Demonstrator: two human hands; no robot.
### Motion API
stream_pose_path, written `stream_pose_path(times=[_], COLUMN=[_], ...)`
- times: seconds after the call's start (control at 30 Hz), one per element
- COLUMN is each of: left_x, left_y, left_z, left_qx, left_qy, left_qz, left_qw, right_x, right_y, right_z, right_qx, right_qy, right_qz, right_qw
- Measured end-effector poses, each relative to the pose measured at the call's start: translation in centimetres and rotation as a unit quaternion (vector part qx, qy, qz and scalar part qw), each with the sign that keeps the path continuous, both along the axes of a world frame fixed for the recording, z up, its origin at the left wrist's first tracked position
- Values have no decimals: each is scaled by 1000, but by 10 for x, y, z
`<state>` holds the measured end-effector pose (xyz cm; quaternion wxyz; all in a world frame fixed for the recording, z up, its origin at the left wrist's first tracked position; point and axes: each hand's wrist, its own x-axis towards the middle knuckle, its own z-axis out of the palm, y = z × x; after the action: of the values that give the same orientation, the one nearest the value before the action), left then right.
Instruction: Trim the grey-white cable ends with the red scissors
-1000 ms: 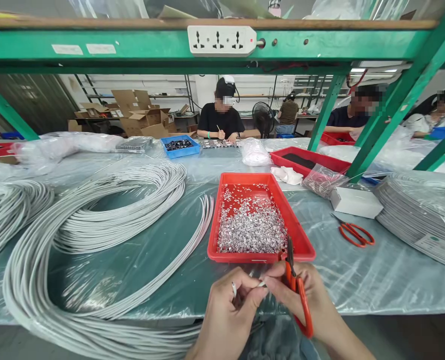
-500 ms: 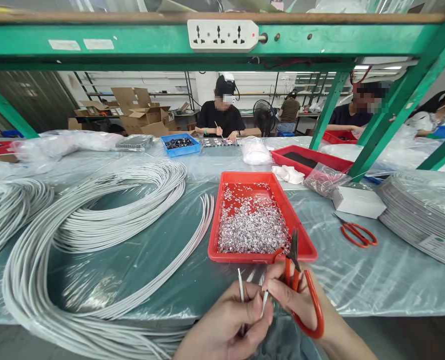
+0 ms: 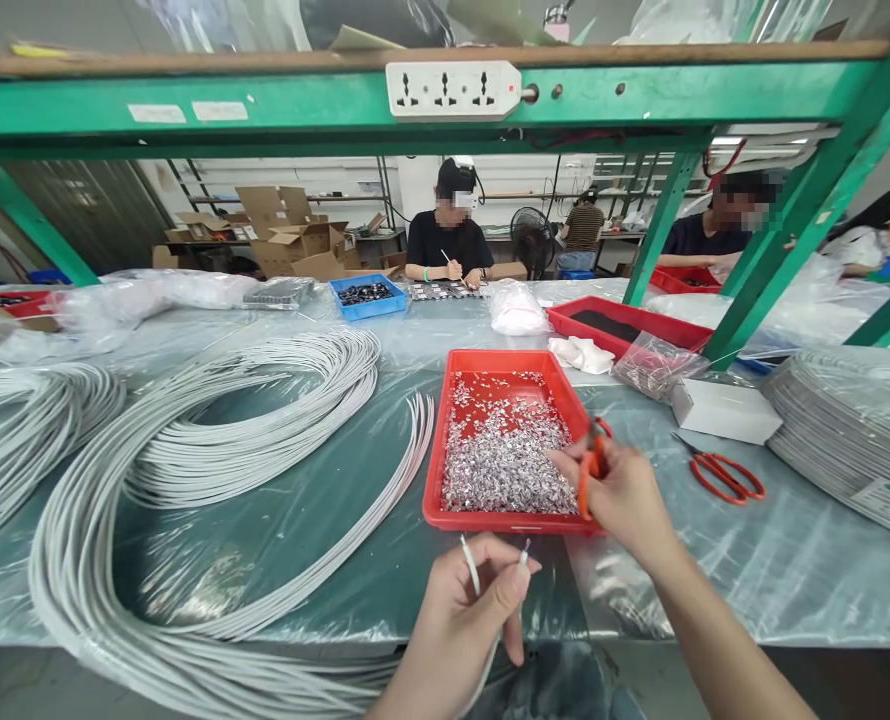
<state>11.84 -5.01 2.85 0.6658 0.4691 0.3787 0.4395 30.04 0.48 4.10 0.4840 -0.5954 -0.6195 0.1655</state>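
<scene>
Thin white cable (image 3: 526,556): its end stood up out of my left hand (image 3: 464,625), near the front of the tray, with a bit of darker core showing at the tip; another white end (image 3: 470,565) rose beside it, and I could not tell if both belonged to one length.
Left fingers: closed on the cable, thumb against forefinger.
Right hand (image 3: 629,495): over the right side of the tray, fingers curled about orange-handled scissors (image 3: 586,485); whether the fingertips had met on a piece, I could not tell.
Red plastic tray (image 3: 490,521): it held a heap of small shiny silver pieces (image 3: 505,460), thickest toward me.
Step in hand: a reach among those pieces, as I judged it; taking just one called for a light pinch, the scissors tucked clear and the cable end steady.
Bench (image 3: 325,590): green, under clear crinkled plastic; big looped bundles of white cable (image 3: 325,400) to the left, a second orange-handled pair of scissors (image 3: 704,457) and a white cardboard box (image 3: 726,412) to the right.
Room: a green metal frame (image 3: 265,110) with a white power strip (image 3: 452,90) crossed above; beyond it, a person in black (image 3: 449,240) worked near a blue tray (image 3: 374,312), with brown cartons (image 3: 287,235) and a fan (image 3: 531,240) behind.
</scene>
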Motion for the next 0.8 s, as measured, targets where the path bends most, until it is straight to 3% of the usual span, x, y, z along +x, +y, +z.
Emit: stream_pose_path(times=[0.13,0.3,0.43,0.53,0.63,0.7,0.8], left_x=[-2,-2,1,3,2,1,0], left_y=[-1,-1,2,4,6,7,7], left_z=[1,-3,-10,-15,-17,-17,-16], left_qx=[-4,-14,-14,-16,-37,-58,-69], left_qy=[-30,-55,-25,-10,-83,-138,-143], left_qz=[-21,-18,-23,-48,-35,-20,-7], left_qw=[999,998,999,999,995,988,987], right_x=[14,13,13,19,28,34,40], right_y=[16,2,-17,-38,-61,-74,-88], right_z=[-1,-7,-8,-13,-24,-28,-26], right_qx=[-21,-41,-33,-53,-108,-116,-118], right_qy=[-87,-85,-6,90,143,100,-1], right_qz=[-5,72,143,219,188,159,193], right_qw=[996,993,989,970,966,975,974])
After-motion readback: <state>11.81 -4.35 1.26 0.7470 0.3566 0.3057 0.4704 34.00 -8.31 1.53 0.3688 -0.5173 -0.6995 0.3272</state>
